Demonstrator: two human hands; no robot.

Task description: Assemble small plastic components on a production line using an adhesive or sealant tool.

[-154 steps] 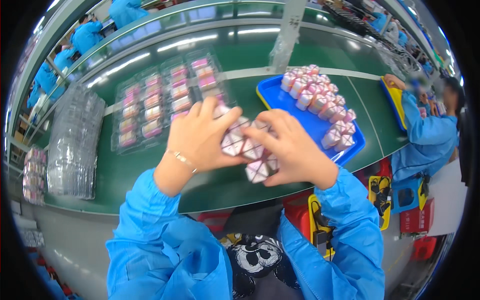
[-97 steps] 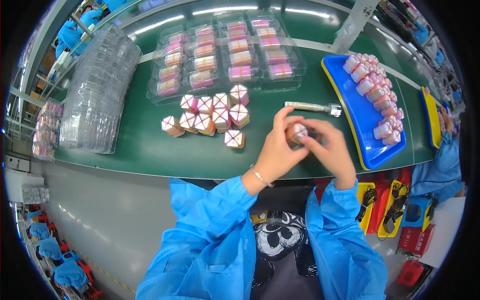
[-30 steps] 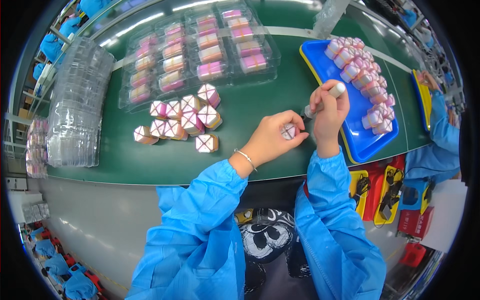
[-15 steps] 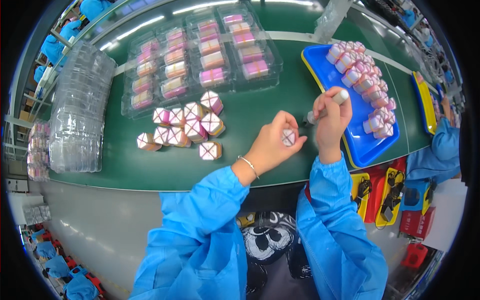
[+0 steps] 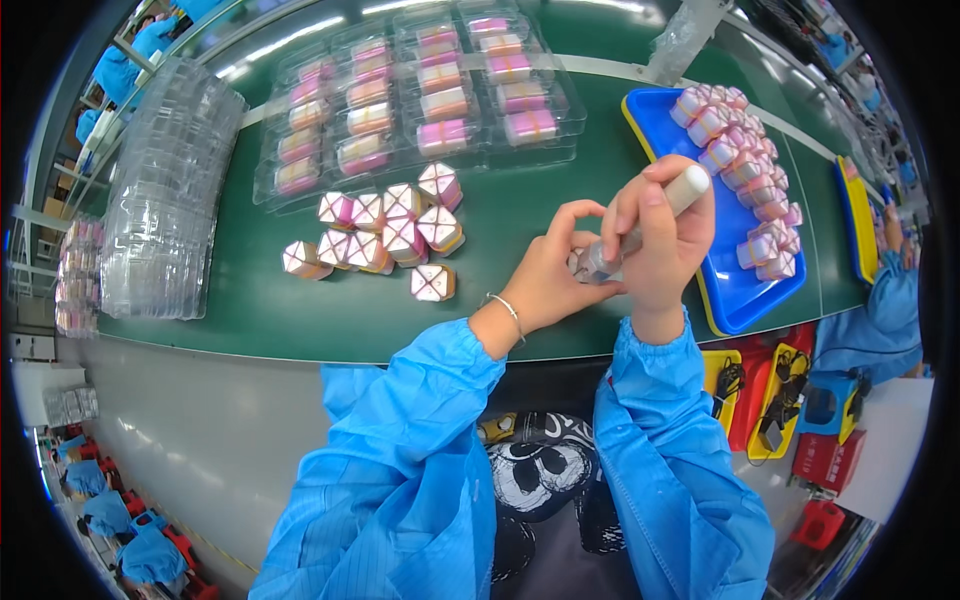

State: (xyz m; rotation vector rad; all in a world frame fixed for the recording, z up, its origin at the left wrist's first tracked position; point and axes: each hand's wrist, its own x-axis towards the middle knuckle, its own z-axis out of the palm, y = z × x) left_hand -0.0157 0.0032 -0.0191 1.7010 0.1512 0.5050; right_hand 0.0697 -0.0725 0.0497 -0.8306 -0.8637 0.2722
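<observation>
My left hand (image 5: 545, 285) is curled over the green table, its fingers closed around a small white-ended block that is mostly hidden now. Just to its right, my right hand (image 5: 662, 235) grips a white pen-like tool (image 5: 688, 188). The tool slants down to the left, and its clear lower end meets the block between my left fingers; whether they touch is hidden. Left of my hands stands a cluster of pink-and-cream blocks (image 5: 402, 240), their white tops marked with crossed lines. One similar block (image 5: 432, 283) sits slightly apart, nearer to me.
Clear plastic trays (image 5: 470, 160) with rows of pink and cream blocks lie at the back. Stacked clear trays (image 5: 160, 200) stand at the left. A blue tray (image 5: 735, 312) of similar blocks is at the right, and a person's blue sleeve (image 5: 880, 315) lies beyond it.
My right hand has moved left and brought the tool's clear end to the block in my left hand. The view has shifted a little.
</observation>
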